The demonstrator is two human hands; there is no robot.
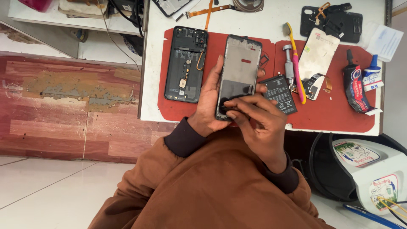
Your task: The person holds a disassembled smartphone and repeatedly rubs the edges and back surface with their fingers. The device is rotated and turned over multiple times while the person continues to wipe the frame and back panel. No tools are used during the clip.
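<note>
We hold a phone frame [238, 74] upright above the red mat [330, 112] that covers most of the white counter [149, 76]. Our left hand [208, 101] is closed around the left edge of the frame, the fingers wrapped behind it and the thumb along its side. Our right hand [258, 123] comes from five o'clock; its fingers are curled and their tips press on the dark lower part of the frame, so this hand touches the frame but does not grip it around. At nine o'clock from the frame, an opened phone body [185, 63] lies flat on the mat, with its inner parts up. At three o'clock, just beside the frame, lies a black battery [280, 94]. Further at three o'clock we see a metal tool [289, 65], a pink and yellow toothbrush [296, 70] and a pale back cover [318, 55], close together. Near the right edge of the mat lie a dark glue tube [354, 87] and a small blue and white tube [372, 73]. Our brown sleeves [203, 191] fill the bottom of the view.
</note>
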